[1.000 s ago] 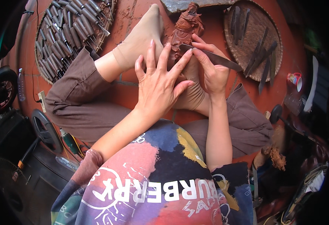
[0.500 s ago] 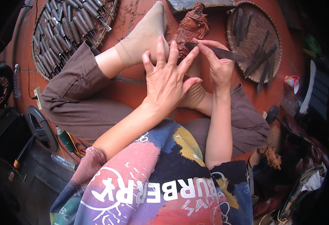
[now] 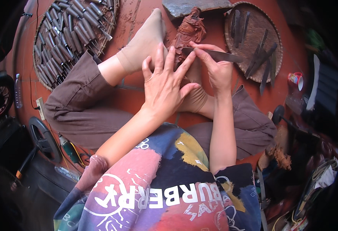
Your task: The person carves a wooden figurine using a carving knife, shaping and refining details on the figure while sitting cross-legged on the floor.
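Note:
A reddish-brown carved wooden figure (image 3: 188, 32) lies on the floor between my sock-covered feet, its lower end hidden behind my hands. My left hand (image 3: 163, 86) is spread over that end, fingers stretched apart, with the index fingertip against the blade near its left end. Pinched between the thumb and fingers of my right hand (image 3: 217, 73) is a flat, dark metal blade (image 3: 226, 57). It lies across the lower part of the figure, its wider end pointing right. The exact contact between blade and wood is covered by my fingers.
At the upper left, a woven tray (image 3: 113, 34) holds many wooden-handled chisels (image 3: 76, 36). Another round woven tray (image 3: 249, 11) at right carries several flat dark blades (image 3: 259, 57). A grey block (image 3: 196, 5) stands beyond the figure; a red cup (image 3: 296, 81) lies farther right.
The whole view has shifted slightly, so everything appears lower and mostly farther left. Both hands and the blade keep nearly the same place against the figure.

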Action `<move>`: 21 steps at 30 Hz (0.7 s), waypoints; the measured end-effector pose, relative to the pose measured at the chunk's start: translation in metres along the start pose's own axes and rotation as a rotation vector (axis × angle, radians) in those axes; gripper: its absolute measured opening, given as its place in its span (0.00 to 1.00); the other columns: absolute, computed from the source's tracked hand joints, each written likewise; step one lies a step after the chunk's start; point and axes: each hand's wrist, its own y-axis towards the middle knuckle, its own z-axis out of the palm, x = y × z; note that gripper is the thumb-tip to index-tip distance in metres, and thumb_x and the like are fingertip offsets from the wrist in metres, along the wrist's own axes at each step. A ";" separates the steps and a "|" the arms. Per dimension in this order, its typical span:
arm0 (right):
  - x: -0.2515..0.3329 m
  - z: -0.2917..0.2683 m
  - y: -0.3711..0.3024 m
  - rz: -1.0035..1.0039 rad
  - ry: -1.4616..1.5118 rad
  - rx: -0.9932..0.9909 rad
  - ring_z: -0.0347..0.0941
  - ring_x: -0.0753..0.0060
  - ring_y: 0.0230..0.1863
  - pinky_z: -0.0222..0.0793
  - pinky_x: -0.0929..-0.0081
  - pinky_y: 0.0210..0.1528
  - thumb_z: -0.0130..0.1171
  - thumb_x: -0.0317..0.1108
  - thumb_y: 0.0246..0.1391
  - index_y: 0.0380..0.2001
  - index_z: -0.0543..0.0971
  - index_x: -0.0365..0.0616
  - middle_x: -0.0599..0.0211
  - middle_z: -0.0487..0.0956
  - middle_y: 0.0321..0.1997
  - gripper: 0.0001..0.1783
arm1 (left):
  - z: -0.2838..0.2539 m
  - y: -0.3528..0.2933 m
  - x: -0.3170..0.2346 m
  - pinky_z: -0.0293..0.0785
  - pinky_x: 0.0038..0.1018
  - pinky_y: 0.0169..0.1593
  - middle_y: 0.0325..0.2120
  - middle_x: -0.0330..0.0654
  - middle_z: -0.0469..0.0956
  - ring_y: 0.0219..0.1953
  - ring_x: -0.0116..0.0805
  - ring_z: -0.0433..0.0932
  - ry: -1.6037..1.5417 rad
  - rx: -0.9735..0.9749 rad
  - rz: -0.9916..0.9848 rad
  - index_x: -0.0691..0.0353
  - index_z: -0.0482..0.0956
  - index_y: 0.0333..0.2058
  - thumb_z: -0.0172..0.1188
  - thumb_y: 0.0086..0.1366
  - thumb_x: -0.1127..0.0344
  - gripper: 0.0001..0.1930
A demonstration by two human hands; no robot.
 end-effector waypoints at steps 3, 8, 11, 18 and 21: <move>-0.004 -0.005 0.004 -0.001 -0.019 0.007 0.82 0.73 0.46 0.77 0.78 0.52 0.64 0.24 0.61 0.41 0.84 0.34 0.58 0.86 0.45 0.07 | 0.000 0.005 -0.004 0.47 0.56 0.66 0.65 0.53 0.67 0.72 0.57 0.54 0.045 0.019 -0.015 0.31 0.63 0.70 0.58 0.61 0.33 0.39; -0.001 -0.007 -0.011 -0.090 0.124 -0.111 0.82 0.70 0.47 0.79 0.76 0.52 0.61 0.25 0.64 0.45 0.82 0.31 0.54 0.85 0.45 0.10 | -0.007 0.002 -0.008 0.45 0.59 0.68 0.67 0.56 0.63 0.73 0.59 0.52 -0.039 0.023 0.009 0.30 0.60 0.71 0.60 0.63 0.38 0.39; 0.014 -0.002 -0.037 -0.009 0.295 -0.264 0.84 0.68 0.43 0.82 0.74 0.47 0.59 0.28 0.66 0.51 0.79 0.31 0.52 0.84 0.46 0.14 | -0.018 -0.011 0.000 0.43 0.59 0.70 0.68 0.54 0.61 0.73 0.60 0.50 -0.160 0.060 0.067 0.32 0.63 0.71 0.63 0.64 0.46 0.37; -0.015 0.007 -0.048 -0.016 0.190 -0.338 0.83 0.74 0.34 0.81 0.80 0.37 0.63 0.23 0.62 0.40 0.77 0.35 0.61 0.84 0.37 0.06 | -0.030 -0.019 -0.006 0.62 0.44 0.68 0.61 0.53 0.73 0.65 0.53 0.70 -0.698 0.061 0.241 0.62 0.76 0.60 0.70 0.58 0.66 0.30; -0.019 0.017 -0.046 0.024 0.231 -0.389 0.81 0.72 0.38 0.79 0.74 0.42 0.62 0.27 0.63 0.36 0.78 0.38 0.64 0.81 0.35 0.04 | -0.024 -0.011 -0.013 0.57 0.47 0.71 0.69 0.56 0.62 0.72 0.61 0.57 -0.647 0.131 0.372 0.62 0.69 0.66 0.70 0.58 0.63 0.37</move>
